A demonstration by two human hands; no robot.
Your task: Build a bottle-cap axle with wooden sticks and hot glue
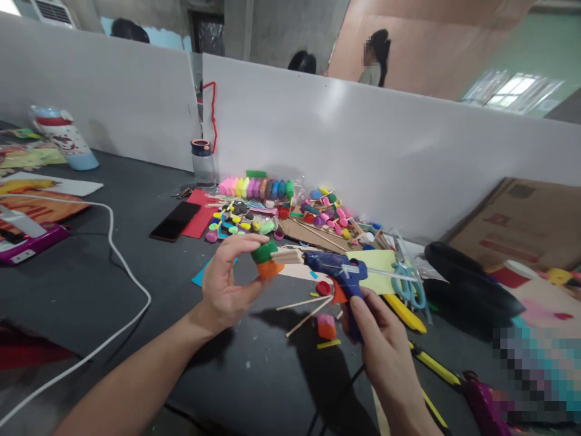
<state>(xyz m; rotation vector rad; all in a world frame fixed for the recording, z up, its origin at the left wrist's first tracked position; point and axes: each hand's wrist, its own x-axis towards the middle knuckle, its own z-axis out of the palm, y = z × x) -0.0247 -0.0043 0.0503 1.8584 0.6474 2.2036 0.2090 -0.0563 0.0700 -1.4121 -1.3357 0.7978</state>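
The glue gun (pixel 338 269) is showing deep blue with an orange trigger. The clay piece (pixel 265 259) is showing green over orange. The bench (pixel 136 303) is lying dark grey under a white cable (pixel 122 266), a black phone (pixel 175 221) and a red sheet (pixel 200 219). A clay row (pixel 256 188) is running pink, yellow, purple, blue and green. The scissors (pixel 408 290) are showing pale blue handles beside a yellow sheet (pixel 379 266). The partition (pixel 363 139) is standing plain white.
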